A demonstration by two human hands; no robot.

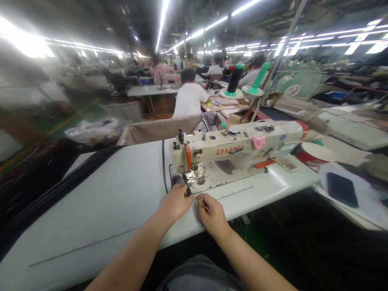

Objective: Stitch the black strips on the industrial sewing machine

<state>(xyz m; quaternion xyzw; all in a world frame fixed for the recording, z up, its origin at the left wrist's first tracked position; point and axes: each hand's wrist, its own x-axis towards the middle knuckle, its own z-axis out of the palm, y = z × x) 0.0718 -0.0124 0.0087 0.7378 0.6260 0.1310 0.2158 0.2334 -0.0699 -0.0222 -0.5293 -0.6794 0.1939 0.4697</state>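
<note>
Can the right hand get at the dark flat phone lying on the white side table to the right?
Probably yes. The right hand rests at the needle area of the cream sewing machine; the dark flat phone lies face-up on the white side table, with nothing visible between, though it looks a stretch across the gap.

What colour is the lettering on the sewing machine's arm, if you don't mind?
Orange-red lettering on the cream sewing machine; head view.

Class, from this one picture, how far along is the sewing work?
Done: no sewn piece shows on the white table. In hand: the left hand and right hand pinch something small by the needle of the sewing machine. Left: dark fabric waits alongside.
</note>
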